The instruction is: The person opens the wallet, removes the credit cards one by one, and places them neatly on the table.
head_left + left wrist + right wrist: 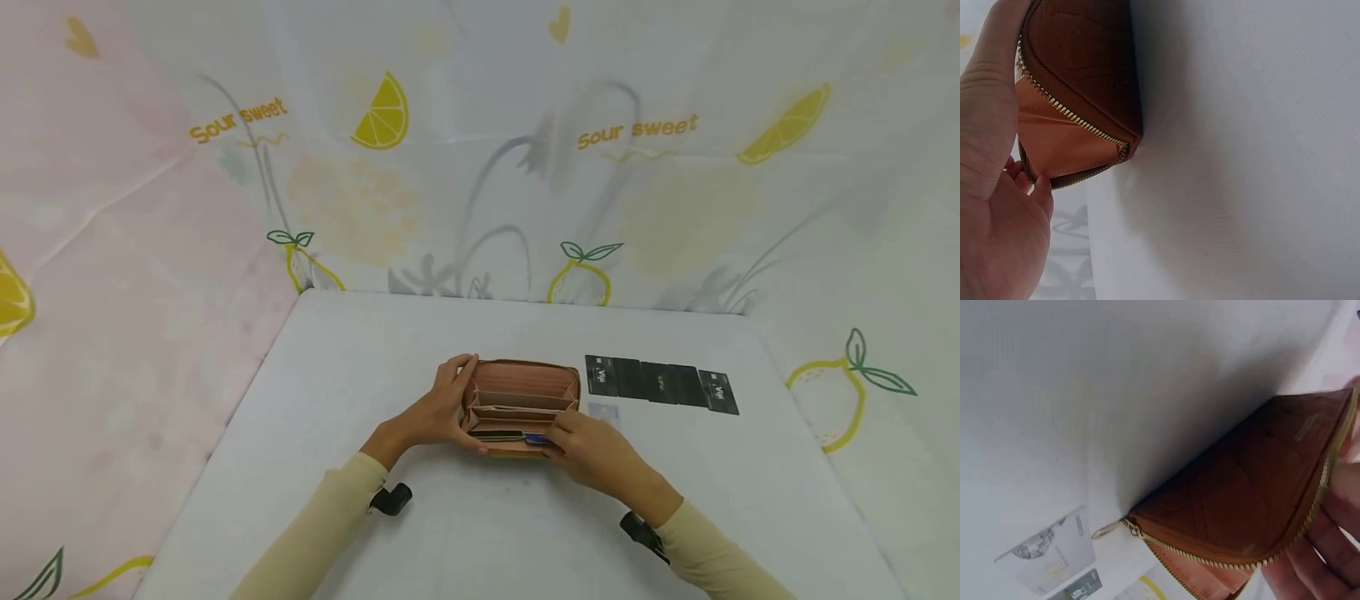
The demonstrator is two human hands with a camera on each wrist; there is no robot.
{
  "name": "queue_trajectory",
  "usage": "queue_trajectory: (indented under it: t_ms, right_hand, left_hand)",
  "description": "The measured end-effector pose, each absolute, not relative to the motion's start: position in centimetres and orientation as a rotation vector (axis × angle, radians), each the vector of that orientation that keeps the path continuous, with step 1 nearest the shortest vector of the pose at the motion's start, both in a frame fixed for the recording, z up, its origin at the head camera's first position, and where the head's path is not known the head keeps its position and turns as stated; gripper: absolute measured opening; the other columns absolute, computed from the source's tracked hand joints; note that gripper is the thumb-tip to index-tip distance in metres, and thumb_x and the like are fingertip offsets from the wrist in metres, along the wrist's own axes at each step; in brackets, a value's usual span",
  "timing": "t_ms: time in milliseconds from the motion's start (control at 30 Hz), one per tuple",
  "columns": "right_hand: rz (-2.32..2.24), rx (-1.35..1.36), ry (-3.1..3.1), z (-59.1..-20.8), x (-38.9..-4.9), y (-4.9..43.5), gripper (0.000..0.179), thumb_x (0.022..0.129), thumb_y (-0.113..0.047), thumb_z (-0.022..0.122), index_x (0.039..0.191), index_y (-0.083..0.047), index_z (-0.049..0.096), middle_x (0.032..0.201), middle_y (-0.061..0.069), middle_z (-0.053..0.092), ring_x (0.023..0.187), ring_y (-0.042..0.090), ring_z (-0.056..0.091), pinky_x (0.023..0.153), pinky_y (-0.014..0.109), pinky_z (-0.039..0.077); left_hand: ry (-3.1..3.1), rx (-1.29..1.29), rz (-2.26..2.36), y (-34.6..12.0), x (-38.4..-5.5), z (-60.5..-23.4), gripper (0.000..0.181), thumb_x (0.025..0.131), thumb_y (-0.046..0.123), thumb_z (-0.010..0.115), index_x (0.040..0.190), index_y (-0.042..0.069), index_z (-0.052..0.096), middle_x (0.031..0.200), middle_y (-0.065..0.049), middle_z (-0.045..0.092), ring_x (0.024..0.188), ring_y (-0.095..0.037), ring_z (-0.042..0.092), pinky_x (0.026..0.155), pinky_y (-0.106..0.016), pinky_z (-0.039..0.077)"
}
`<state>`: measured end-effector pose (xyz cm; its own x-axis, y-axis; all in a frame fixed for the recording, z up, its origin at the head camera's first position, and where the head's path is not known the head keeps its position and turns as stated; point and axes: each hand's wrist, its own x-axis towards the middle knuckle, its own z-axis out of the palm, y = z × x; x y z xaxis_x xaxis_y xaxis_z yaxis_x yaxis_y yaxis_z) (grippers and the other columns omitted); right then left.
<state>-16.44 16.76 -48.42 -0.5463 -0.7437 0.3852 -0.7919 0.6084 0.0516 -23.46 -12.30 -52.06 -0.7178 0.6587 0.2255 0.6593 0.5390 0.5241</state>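
A brown zip-around wallet (525, 377) is spread wide on the white table, its pleated compartments facing up. My left hand (438, 412) grips its left end, thumb at the front edge and fingers along the back. At the front right, my right hand (592, 450) pinches the end of a blue card (536, 438) in the front compartment; the fingertips are partly hidden. A dark card (497, 435) shows beside the blue one. In the left wrist view, the wallet (1085, 56) shows its gold zipper and side gusset. The right wrist view shows the wallet's outer face (1229, 481) and zipper pull (1107, 530).
To the wallet's right, several black cards (660, 383) lie in a row, some marked "Vip". A pale printed card (606, 412) lies between that row and my right hand. Lemon-patterned cloth (480, 167) rises behind the table (480, 533) and along its sides.
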Motion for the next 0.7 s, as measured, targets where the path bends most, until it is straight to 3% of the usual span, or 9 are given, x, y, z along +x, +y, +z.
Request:
queue_trajectory:
  t_ms: [133, 500, 700]
  right_hand:
    - [0.235, 1.231, -2.598, -47.9, -16.4, 16.8, 0.015, 0.079, -0.017, 0.083, 0.089, -0.009, 0.075, 0.077, -0.002, 0.055, 0.062, 0.005, 0.049, 0.053, 0.019, 0.042]
    - [0.059, 1.146, -2.709, -47.4, -15.9, 15.9, 0.008, 0.082, -0.011, 0.079, 0.086, -0.009, 0.074, 0.079, 0.000, 0.062, 0.073, 0.013, 0.060, 0.061, 0.026, 0.052]
    - [-0.020, 1.137, -2.771, -47.2, -15.7, 15.8, 0.006, 0.082, -0.005, 0.078, 0.082, -0.008, 0.072, 0.075, 0.000, 0.062, 0.066, 0.011, 0.059, 0.054, 0.025, 0.049]
  left_hand:
    - [-2.747, -1.185, -0.931, -12.3, -23.4, -52.0, 0.144, 0.057, 0.070, 0.080, 0.156, 0.002, 0.000, 0.153, -0.017, 0.009, 0.137, -0.037, 0.014, 0.105, -0.050, 0.034]
    - [-2.769, -1.159, -0.918, -12.3, -23.4, -52.1, 0.144, 0.056, 0.069, 0.082, 0.156, 0.002, 0.002, 0.154, -0.016, 0.008, 0.137, -0.036, 0.014, 0.105, -0.049, 0.035]
    - [-2.762, -1.165, -0.915, -12.3, -23.3, -52.2, 0.144, 0.057, 0.070, 0.081, 0.156, 0.002, 0.001, 0.154, -0.017, 0.008, 0.137, -0.036, 0.015, 0.105, -0.050, 0.035]
